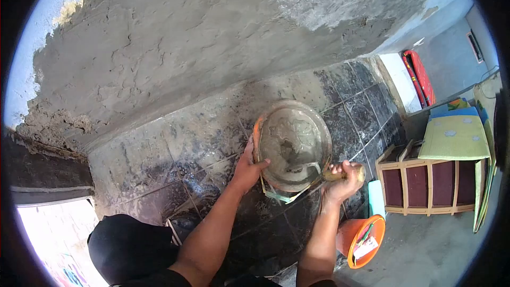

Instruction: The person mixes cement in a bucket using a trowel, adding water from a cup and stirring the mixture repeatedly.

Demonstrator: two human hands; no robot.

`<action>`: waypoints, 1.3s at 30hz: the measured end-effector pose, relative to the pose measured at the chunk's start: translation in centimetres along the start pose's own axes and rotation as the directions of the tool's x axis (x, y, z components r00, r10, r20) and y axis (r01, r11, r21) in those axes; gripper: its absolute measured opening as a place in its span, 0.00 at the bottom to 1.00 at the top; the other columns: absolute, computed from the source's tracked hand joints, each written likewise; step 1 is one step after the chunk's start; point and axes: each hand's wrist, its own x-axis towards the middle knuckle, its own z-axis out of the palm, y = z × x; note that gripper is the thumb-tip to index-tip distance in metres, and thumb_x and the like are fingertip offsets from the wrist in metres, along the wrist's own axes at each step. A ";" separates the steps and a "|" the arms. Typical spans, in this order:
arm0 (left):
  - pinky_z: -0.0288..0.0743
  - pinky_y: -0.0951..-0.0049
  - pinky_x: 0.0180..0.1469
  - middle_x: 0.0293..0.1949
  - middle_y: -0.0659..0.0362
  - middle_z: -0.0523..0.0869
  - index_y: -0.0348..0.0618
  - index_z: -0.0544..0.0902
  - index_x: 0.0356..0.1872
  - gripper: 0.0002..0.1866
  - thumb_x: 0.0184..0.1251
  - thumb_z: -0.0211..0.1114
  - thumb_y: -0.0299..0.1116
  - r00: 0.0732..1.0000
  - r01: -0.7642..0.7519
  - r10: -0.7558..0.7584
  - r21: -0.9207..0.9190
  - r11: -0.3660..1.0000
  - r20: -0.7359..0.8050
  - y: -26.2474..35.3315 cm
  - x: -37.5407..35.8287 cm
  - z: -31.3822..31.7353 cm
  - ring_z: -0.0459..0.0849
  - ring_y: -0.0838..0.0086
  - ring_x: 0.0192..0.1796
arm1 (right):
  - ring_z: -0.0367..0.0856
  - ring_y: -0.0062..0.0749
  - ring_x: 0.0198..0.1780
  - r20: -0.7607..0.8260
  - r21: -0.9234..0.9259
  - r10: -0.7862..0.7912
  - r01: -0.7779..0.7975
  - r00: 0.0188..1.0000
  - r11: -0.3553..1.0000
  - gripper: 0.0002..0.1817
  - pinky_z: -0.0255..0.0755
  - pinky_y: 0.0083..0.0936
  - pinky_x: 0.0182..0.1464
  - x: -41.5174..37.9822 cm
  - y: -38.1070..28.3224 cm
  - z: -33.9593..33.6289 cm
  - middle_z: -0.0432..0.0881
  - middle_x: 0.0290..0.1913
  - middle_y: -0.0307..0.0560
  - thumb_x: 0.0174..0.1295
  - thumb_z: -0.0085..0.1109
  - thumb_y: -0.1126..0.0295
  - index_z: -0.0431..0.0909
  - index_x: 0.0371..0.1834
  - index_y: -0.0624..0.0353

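Note:
A round basin (273, 174) coated in grey mortar hangs in front of me above the tiled floor, with wet mortar (287, 138) inside. My left hand (249, 168) is closed on the basin's left rim, thumb over the edge. On the right, my right hand (344, 182) wraps round the wooden handle of a trowel (360, 174), beside the basin's lower right rim. The trowel's blade is hard to make out against the rim.
Ahead stands a wall (159, 37) with rough grey plaster. Dark tiles (350, 111) cover the floor. An orange bucket (345, 236) stands at the lower right, near a wooden rack (406, 186) with a yellow-green mat (451, 138). A black cloth-covered shape (127, 247) is at the lower left.

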 end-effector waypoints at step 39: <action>0.57 0.66 0.76 0.77 0.55 0.61 0.42 0.48 0.81 0.47 0.64 0.62 0.15 0.999 -0.002 0.008 -0.120 0.993 0.051 2.3 -0.4 0.3 0.63 0.66 0.76 | 0.71 0.27 0.20 0.232 -0.102 -0.031 0.056 0.972 0.993 0.08 0.75 0.30 0.29 5.3 -3.1 -1.7 0.70 0.19 0.43 0.53 0.58 0.75 0.67 0.31 0.58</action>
